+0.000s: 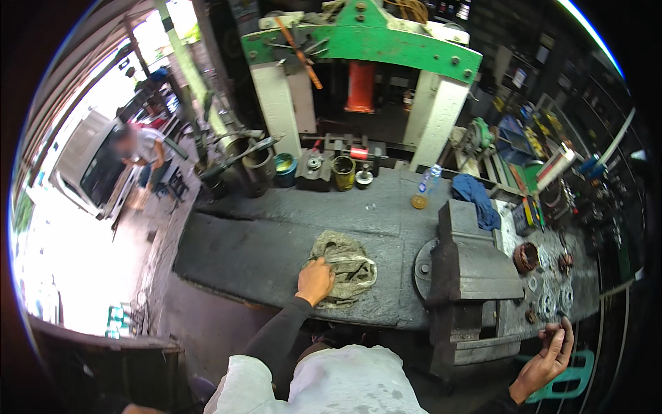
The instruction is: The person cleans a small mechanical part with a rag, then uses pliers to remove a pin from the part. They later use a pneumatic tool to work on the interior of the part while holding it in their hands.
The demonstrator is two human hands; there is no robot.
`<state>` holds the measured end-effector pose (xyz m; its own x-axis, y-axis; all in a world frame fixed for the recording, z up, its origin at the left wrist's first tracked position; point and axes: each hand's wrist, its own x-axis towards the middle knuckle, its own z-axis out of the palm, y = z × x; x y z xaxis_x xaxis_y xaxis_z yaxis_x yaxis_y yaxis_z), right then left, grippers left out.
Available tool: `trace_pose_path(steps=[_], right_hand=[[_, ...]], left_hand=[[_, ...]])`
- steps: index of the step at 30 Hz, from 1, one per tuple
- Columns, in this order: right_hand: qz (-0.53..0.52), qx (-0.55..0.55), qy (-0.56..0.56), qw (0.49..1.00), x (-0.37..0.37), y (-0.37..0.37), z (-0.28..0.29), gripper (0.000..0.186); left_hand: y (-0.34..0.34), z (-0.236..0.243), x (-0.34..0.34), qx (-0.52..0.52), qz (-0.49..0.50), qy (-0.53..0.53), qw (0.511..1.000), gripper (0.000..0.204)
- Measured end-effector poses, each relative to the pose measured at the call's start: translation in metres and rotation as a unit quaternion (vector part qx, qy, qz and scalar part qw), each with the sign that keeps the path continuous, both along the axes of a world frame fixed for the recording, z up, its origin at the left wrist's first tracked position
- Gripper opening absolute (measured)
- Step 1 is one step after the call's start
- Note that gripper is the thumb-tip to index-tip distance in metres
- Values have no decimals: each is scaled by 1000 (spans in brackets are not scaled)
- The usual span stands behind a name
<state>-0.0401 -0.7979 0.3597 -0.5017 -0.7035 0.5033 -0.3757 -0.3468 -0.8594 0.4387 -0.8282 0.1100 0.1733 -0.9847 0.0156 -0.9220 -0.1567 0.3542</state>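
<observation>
one grip, the left hand [316,281], is clamped on the crumpled cloth [346,263] lying on the table [234,252], perhaps to steady it, while the right hand [546,360] hangs half-curled near metal rings [547,303], seemingly grouped to stay together, its hold impossible to tell.

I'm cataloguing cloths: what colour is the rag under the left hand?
The rag is greyish olive, in the head view.

Left hand [316,281] on a crumpled rag [350,266] atop the dark workbench [241,255]; right hand [545,362] near metal rings [546,308]
</observation>
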Motion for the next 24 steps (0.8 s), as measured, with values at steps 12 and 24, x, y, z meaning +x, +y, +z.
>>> trace_pose_path(steps=[12, 24], right_hand=[[30, 11, 6, 999, 103, 65, 17, 24], [-43, 0, -43, 998, 4, 139, 8, 24]], left_hand=[[-16, 23, 42, -52, 154, 616, 770, 37], [15, 67, 18, -110, 187, 750, 624, 37]])
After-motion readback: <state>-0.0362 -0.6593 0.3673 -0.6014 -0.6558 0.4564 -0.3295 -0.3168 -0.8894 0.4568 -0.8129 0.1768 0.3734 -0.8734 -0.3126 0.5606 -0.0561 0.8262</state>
